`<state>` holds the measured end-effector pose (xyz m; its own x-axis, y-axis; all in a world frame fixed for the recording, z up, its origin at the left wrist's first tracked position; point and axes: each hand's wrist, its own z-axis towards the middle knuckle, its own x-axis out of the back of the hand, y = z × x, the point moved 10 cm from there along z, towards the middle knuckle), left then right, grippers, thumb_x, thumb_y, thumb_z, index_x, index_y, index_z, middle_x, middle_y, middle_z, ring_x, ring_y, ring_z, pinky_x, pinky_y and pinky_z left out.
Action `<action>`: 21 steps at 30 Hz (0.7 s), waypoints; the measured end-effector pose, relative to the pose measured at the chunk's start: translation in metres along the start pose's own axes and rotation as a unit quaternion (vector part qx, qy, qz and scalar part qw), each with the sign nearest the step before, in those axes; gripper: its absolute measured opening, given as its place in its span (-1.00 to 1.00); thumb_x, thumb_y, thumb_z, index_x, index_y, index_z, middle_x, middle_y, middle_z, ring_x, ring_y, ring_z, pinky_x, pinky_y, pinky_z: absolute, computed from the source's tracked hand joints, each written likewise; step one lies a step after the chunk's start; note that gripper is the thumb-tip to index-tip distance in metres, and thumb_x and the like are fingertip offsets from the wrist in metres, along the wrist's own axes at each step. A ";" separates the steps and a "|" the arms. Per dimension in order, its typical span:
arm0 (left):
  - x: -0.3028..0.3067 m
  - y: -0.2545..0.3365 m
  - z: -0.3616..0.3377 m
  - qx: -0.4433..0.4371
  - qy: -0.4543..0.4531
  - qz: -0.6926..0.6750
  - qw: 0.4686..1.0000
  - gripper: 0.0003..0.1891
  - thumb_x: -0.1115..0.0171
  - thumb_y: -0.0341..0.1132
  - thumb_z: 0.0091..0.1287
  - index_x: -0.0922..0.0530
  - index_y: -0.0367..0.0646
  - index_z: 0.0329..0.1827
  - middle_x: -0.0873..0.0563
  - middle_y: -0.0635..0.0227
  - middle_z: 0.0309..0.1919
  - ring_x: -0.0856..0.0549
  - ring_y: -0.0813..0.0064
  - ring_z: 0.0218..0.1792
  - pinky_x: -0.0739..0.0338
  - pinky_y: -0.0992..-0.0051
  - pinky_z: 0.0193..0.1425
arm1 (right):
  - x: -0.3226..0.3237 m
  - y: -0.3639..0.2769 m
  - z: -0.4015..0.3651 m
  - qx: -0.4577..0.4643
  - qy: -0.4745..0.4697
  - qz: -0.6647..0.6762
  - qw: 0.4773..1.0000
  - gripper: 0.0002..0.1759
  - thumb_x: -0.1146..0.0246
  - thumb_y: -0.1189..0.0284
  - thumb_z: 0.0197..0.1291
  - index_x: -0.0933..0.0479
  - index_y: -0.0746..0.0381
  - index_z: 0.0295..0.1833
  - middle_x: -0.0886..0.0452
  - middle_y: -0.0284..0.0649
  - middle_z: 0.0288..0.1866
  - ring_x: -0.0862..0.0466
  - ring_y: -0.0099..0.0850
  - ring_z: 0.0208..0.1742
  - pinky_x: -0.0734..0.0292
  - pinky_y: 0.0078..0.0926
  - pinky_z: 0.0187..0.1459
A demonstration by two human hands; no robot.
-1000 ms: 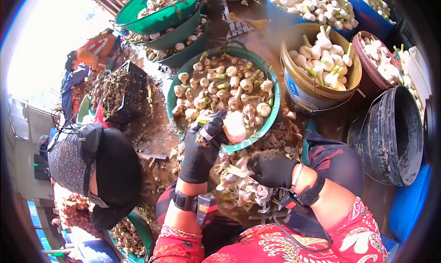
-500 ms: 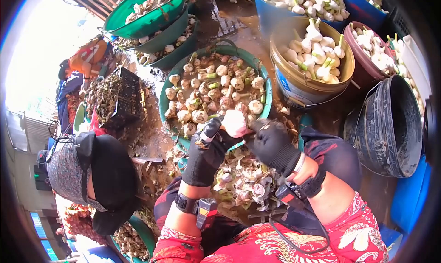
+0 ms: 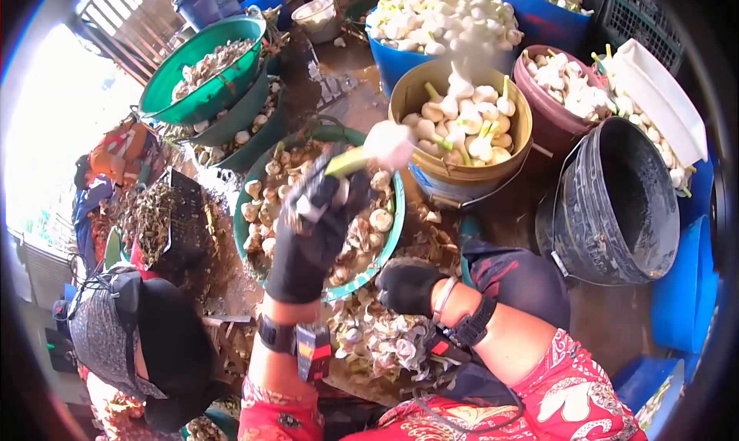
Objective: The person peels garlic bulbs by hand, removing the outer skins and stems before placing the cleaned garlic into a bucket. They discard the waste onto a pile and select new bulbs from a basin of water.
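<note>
Raised over the green tub, my left hand (image 3: 319, 218), in a black glove, is closed at the green stem of a peeled garlic bulb (image 3: 389, 144). The bulb is white, slightly blurred, and points right toward the yellowish bucket (image 3: 431, 164). Lower down, my right hand (image 3: 408, 285), also gloved in black, is curled into a fist above a heap of garlic peelings (image 3: 389, 341). What that fist holds, if anything, is hidden. Unpeeled, muddy garlic bulbs (image 3: 265, 210) fill the green tub (image 3: 396, 225), partly covered by my left hand.
Peeled garlic lies in the yellowish bucket, a pink bucket (image 3: 531, 95) and a blue tub (image 3: 392, 60). A black bucket (image 3: 585, 218) tilts at the right. Stacked green basins (image 3: 196, 106) stand far left. A person in a black cap (image 3: 173, 341) sits close on my left.
My left hand has lifted the garlic bulb up, away from my right hand. My right hand has dropped lower and to the left. The whole view has shifted, showing more on the right.
</note>
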<state>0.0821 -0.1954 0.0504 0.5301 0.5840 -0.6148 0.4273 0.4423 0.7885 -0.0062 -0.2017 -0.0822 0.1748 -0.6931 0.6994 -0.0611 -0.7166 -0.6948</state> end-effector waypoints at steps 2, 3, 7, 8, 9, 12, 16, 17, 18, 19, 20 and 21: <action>-0.001 0.010 0.026 -0.018 -0.087 0.021 0.996 -0.75 -0.18 -0.38 0.32 -0.54 -0.34 -0.01 -0.67 0.12 -0.10 -0.70 0.28 -0.13 -0.59 0.32 0.11 | 0.013 0.008 -0.003 -0.035 0.061 0.019 0.997 -0.80 -0.18 0.32 -0.03 -0.60 0.22 -0.45 -0.59 0.06 -0.43 -0.61 0.00 -0.30 -0.48 -0.08 -0.20; 0.017 0.010 0.023 -0.020 -0.081 0.062 0.995 -0.76 -0.18 -0.38 0.32 -0.55 -0.34 -0.03 -0.67 0.13 -0.09 -0.70 0.29 -0.13 -0.58 0.31 0.13 | 0.033 0.006 -0.011 -0.057 0.122 0.015 0.991 -0.81 -0.19 0.33 -0.04 -0.60 0.21 -0.41 -0.59 0.05 -0.42 -0.62 -0.01 -0.30 -0.48 -0.08 -0.20; 0.147 -0.046 0.001 0.086 0.044 0.391 0.915 -0.80 -0.26 -0.42 0.26 -0.62 -0.32 -0.11 -0.72 0.26 -0.17 -0.70 0.47 -0.16 -0.60 0.48 -0.02 | 0.096 0.021 -0.024 -0.065 0.250 0.001 0.966 -0.79 -0.21 0.38 -0.04 -0.61 0.20 -0.27 -0.61 0.00 -0.37 -0.62 -0.05 -0.25 -0.49 -0.12 -0.17; 0.179 -0.065 -0.010 0.116 0.054 0.552 0.824 -0.76 -0.25 -0.37 0.28 -0.62 -0.32 -0.05 -0.74 0.30 -0.20 -0.69 0.55 -0.19 -0.58 0.52 -0.04 | 0.108 0.018 -0.032 -0.032 0.327 0.000 0.945 -0.80 -0.20 0.39 -0.03 -0.60 0.21 -0.27 -0.61 -0.03 -0.37 -0.62 -0.06 -0.26 -0.49 -0.14 -0.18; 0.211 -0.088 -0.019 0.132 0.030 0.641 0.756 -0.72 -0.27 -0.32 0.27 -0.63 -0.30 -0.02 -0.76 0.23 -0.22 -0.72 0.49 -0.20 -0.57 0.49 -0.06 | 0.104 0.024 -0.027 -0.105 0.235 0.021 0.966 -0.82 -0.23 0.40 -0.02 -0.59 0.24 -0.29 -0.61 -0.04 -0.38 -0.62 -0.08 -0.30 -0.50 -0.20 -0.20; 0.219 -0.117 -0.021 0.116 -0.002 0.723 0.681 -0.67 -0.32 -0.19 0.18 -0.66 -0.22 -0.09 -0.72 -0.02 -0.26 -0.71 0.06 -0.17 -0.57 0.25 -0.05 | 0.114 0.013 -0.033 -0.079 0.304 0.056 0.948 -0.83 -0.28 0.39 0.02 -0.59 0.24 -0.29 -0.60 -0.05 -0.38 -0.62 -0.16 -0.36 -0.51 -0.31 -0.25; 0.220 -0.174 0.006 0.259 0.084 0.487 0.830 -0.25 -0.32 -0.08 0.18 -0.28 -0.30 0.36 -0.67 -0.19 -0.18 -0.67 -0.09 -0.10 -0.53 0.21 0.03 | 0.120 0.020 -0.033 -0.084 0.343 0.187 0.917 -0.79 -0.29 0.35 0.08 -0.57 0.29 -0.28 -0.61 -0.01 -0.39 -0.62 -0.06 -0.30 -0.49 -0.20 -0.23; 0.242 -0.194 0.019 0.194 0.073 0.547 0.811 -0.17 -0.33 -0.07 0.16 -0.18 -0.30 0.41 -0.66 -0.21 -0.16 -0.65 -0.12 -0.07 -0.51 0.19 0.05 | 0.125 0.019 -0.033 -0.084 0.343 0.182 0.918 -0.78 -0.29 0.36 0.09 -0.58 0.30 -0.25 -0.62 -0.03 -0.41 -0.65 -0.11 -0.32 -0.50 -0.26 -0.24; 0.261 -0.213 0.031 0.124 0.061 0.603 0.785 -0.09 -0.34 -0.05 0.14 -0.08 -0.31 0.45 -0.65 -0.22 -0.14 -0.64 -0.14 -0.04 -0.50 0.17 0.06 | 0.127 0.021 -0.032 -0.084 0.346 0.177 0.918 -0.78 -0.29 0.36 0.09 -0.58 0.30 -0.25 -0.62 -0.03 -0.41 -0.65 -0.11 -0.32 -0.50 -0.26 -0.24; 0.257 -0.212 0.030 0.156 0.069 0.671 0.721 -0.02 -0.35 -0.04 0.10 -0.01 -0.32 0.47 -0.62 -0.27 -0.07 -0.62 -0.17 -0.01 -0.48 0.15 0.08 | 0.124 0.027 -0.031 -0.104 0.341 0.201 0.912 -0.79 -0.28 0.36 0.09 -0.57 0.30 -0.26 -0.62 -0.04 -0.43 -0.65 -0.14 -0.35 -0.50 -0.27 -0.27; 0.259 -0.210 0.031 0.173 0.091 0.674 0.712 -0.04 -0.32 -0.05 0.14 0.01 -0.28 0.48 -0.60 -0.28 -0.04 -0.61 -0.17 0.02 -0.48 0.15 0.09 | 0.120 0.034 -0.031 -0.125 0.335 0.227 0.906 -0.79 -0.28 0.37 0.10 -0.57 0.31 -0.27 -0.62 -0.05 -0.46 -0.66 -0.18 -0.38 -0.50 -0.29 -0.29; 0.270 -0.211 0.035 0.145 0.083 0.683 0.712 -0.10 -0.31 -0.06 0.15 -0.05 -0.28 0.46 -0.63 -0.25 -0.10 -0.63 -0.16 -0.05 -0.50 0.15 0.04 | 0.121 0.035 -0.031 -0.123 0.335 0.239 0.903 -0.80 -0.28 0.38 0.09 -0.56 0.31 -0.29 -0.62 -0.06 -0.47 -0.66 -0.25 -0.40 -0.50 -0.35 -0.32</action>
<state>0.1607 -0.1551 -0.2825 0.5118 0.4184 0.7503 -0.2567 -0.7590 0.5983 -0.0178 -0.3131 -0.0170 -0.5575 -0.7611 0.3314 -0.2042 -0.2612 -0.9434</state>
